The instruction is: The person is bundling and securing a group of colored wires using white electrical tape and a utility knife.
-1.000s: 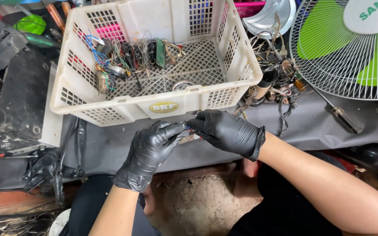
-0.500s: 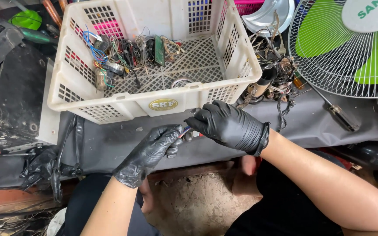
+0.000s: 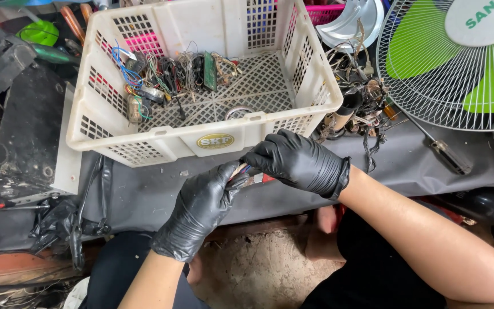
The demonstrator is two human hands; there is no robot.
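At the centre of the frame, just below the white basket [image 3: 201, 86] on the grey bench [image 3: 418, 166], the gloved left hand [image 3: 201, 209] and right hand [image 3: 298, 160] both pinch a small wire bundle [image 3: 246, 171], now drawn closer together than a second ago.

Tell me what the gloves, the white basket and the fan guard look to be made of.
Gloves on the left hand and right hand: thin black rubbery film, probably nitrile or latex, with glossy creases and a tight fit. White basket: moulded plastic, matte and grimy, with perforated lattice walls. Fan guard: thin radial wires, likely white-coated metal, over green plastic-looking blades.
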